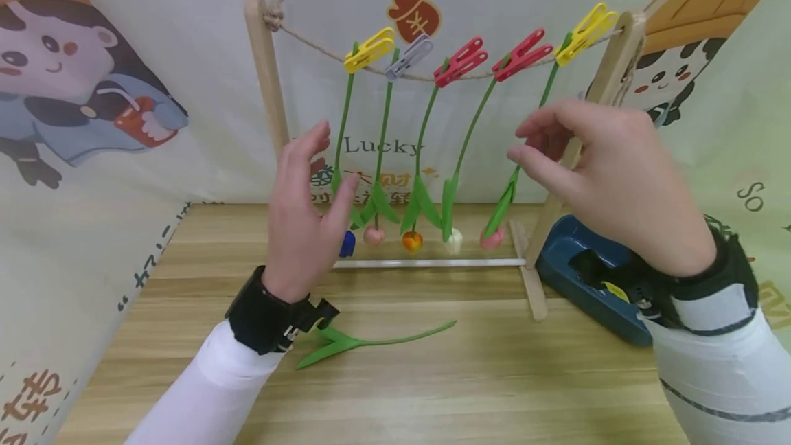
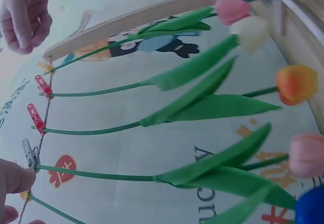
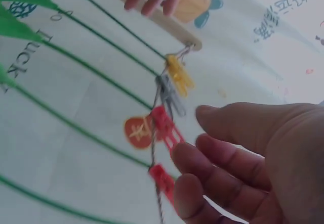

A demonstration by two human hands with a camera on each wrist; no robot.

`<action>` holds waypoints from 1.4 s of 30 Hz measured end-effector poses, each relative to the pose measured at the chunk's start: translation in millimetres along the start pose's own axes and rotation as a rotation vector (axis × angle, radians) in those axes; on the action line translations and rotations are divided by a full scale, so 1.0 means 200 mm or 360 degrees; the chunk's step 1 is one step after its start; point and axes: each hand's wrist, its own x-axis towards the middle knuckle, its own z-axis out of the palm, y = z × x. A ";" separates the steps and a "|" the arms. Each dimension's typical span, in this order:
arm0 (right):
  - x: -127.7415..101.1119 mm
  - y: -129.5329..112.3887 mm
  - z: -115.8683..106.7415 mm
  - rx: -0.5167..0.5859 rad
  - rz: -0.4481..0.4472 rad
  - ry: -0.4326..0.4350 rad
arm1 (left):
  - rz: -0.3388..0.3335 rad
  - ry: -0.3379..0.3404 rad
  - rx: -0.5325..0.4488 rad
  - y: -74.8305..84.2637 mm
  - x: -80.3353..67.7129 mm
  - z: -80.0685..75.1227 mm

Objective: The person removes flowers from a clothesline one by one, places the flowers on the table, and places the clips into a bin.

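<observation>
Five artificial tulips [image 1: 426,177] hang head down from a rope [image 1: 321,43] on a wooden rack [image 1: 267,81], each green stem clipped by a clothespin [image 1: 460,60]. A sixth stem [image 1: 371,342] lies flat before the rack.

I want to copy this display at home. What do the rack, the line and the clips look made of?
Rack: pale unfinished wood, going by the visible grain. Line: rough twisted twine, probably jute, knotted at the post. Clips, such as the yellow one: smooth, brightly coloured moulded plastic, apparently. The hanging tulips also look artificial, likely plastic.
</observation>
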 end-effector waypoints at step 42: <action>0.66 -0.25 0.26 -0.0161 -0.0201 0.0001 | -0.0314 0.0118 -0.0159 -0.04 0.22 0.09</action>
